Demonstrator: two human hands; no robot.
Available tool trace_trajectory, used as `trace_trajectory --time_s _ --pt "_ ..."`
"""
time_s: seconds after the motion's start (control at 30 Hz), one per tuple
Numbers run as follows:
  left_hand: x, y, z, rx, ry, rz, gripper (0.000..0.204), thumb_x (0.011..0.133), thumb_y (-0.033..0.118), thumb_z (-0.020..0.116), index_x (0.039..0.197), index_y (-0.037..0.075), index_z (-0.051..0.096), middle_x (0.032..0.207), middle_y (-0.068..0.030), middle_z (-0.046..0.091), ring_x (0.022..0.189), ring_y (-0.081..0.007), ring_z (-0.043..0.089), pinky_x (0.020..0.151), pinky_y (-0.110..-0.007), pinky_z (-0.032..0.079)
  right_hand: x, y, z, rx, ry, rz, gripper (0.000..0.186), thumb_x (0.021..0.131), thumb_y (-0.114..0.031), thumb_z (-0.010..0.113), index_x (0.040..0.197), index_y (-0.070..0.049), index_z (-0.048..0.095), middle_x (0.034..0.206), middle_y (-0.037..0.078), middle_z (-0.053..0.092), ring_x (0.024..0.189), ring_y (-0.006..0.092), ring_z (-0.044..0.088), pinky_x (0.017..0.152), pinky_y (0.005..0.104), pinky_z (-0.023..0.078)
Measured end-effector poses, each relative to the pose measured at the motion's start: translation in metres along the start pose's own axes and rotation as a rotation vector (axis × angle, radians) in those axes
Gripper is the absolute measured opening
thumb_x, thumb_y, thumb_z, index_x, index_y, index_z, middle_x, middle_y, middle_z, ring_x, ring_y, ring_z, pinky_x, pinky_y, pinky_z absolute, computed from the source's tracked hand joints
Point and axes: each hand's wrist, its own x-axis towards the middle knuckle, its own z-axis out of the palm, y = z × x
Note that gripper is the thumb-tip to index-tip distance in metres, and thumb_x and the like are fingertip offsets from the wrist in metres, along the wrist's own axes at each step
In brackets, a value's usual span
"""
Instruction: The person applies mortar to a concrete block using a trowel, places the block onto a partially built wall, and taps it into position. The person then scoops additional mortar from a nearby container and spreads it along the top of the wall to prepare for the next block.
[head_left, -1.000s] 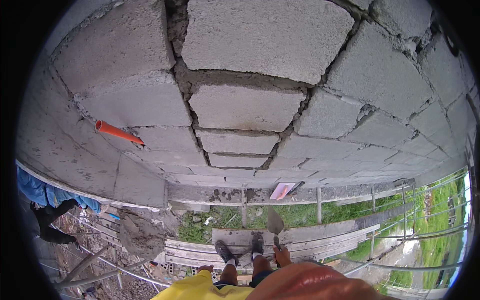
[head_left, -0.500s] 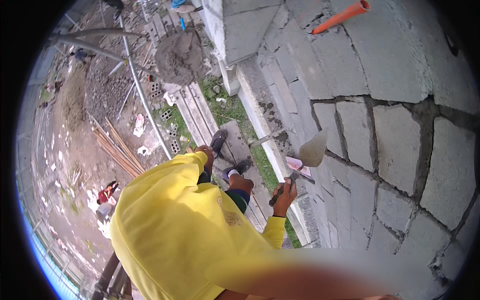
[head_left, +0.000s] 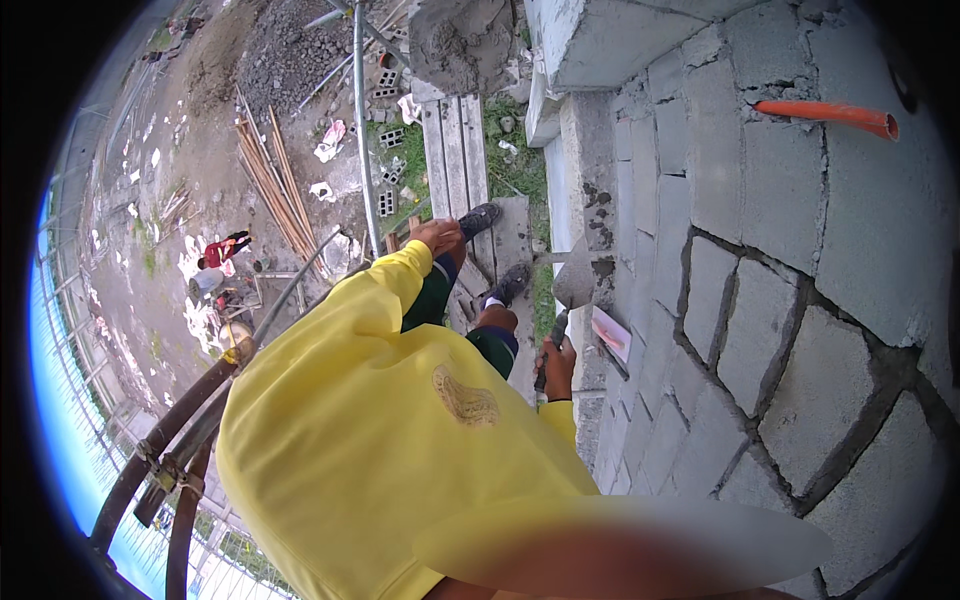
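Observation:
My right hand (head_left: 556, 366) is wrapped round the dark handle of a pointed trowel (head_left: 576, 278). Its grey blade points away from me, over the narrow ledge (head_left: 598, 170) at the foot of the block wall. Close to the trowel, against the wall, is a flat pink-and-white piece (head_left: 611, 334) whose kind I cannot make out. My left hand (head_left: 437, 236) is beside my left knee with its fingers curled in. Anything inside those fingers is hidden. The grey block wall (head_left: 715, 200) rises at the right, with dark mortar joints between its lower blocks.
Below my shoes runs a plank walkway (head_left: 456, 150), with a heap of wet mortar (head_left: 460, 50) at its far end. An orange pipe (head_left: 830, 112) sticks out of the wall. Scaffold tubes (head_left: 362, 130) stand at the left. Hollow blocks (head_left: 386, 203) and long poles (head_left: 272, 175) lie on the ground.
The view has swung, so the wall and walkway appear turned. The trowel blade, which leaned right over the wall, now points straight ahead. My right hand still grips it.

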Motion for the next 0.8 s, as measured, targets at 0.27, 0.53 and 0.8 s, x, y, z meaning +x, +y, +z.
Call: trace_trajectory --time_s 0.27,0.53,0.8 --pt "0.077 -0.066 0.034 0.349 -0.278 -0.379 0.041 0.098 0.038 0.069 0.134 0.018 0.065 0.131 0.0014 0.068 0.110 -0.0195 0.067 0.096 -0.040 0.052 0.161 -0.053 0.019 -0.632 -0.014 0.073 0.027 0.095 -0.021 0.067 0.108 0.002 0.060 0.074 0.010 0.063 0.054 0.0171 0.060 0.048 0.0352 0.047" --pt "0.210 -0.058 0.010 1.179 -0.423 -0.245 0.033 0.090 0.040 0.066 0.115 0.022 0.077 0.124 -0.0062 0.073 0.115 -0.0282 0.068 0.103 -0.038 0.051 0.445 -0.129 0.239 -0.979 -0.256 -0.057 0.042 0.101 -0.045 0.056 0.112 -0.004 0.059 0.086 0.016 0.072 0.073 0.0342 0.072 0.071 0.0462 0.056" --pt "0.223 0.004 0.063 0.080 -0.369 -0.406 0.032 0.095 0.032 0.067 0.111 0.005 0.072 0.098 -0.0059 0.073 0.081 -0.0163 0.067 0.079 -0.034 0.055 0.699 -0.192 0.522 -1.222 -0.396 0.062 0.059 0.095 -0.057 0.058 0.116 -0.003 0.069 0.118 0.023 0.072 0.115 0.0423 0.066 0.095 0.0510 0.051"
